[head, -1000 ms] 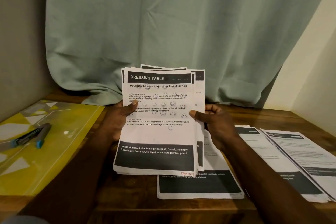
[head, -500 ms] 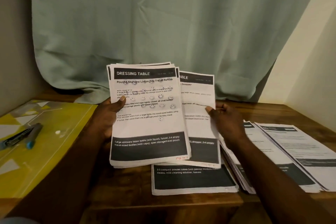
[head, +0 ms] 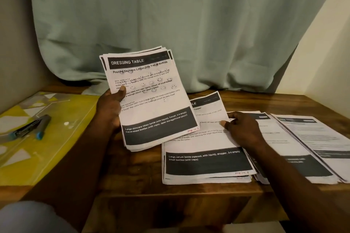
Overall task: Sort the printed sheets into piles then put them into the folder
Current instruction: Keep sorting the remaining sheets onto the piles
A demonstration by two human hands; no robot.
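My left hand [head: 111, 108] grips a stack of printed sheets [head: 151, 100] by its left edge, tilted and raised above the wooden table; the top page reads "DRESSING TABLE". My right hand [head: 240, 128] pinches the right edge of a single sheet [head: 204, 138] that lies on top of the middle pile [head: 206, 178]. Two further piles lie to the right, one [head: 295, 162] beside the middle pile and one [head: 325, 138] at the far right. The yellow patterned folder [head: 56, 142] lies flat at the left.
Two markers [head: 32, 126] rest on the folder. A pale green curtain [head: 170, 24] hangs behind the table [head: 136, 176]. Walls close in at left and right. The table's front edge runs just below the piles.
My right hand drew one sheet from the held stack and carried it down and right onto the middle pile. My left hand tilted the stack and shifted it left.
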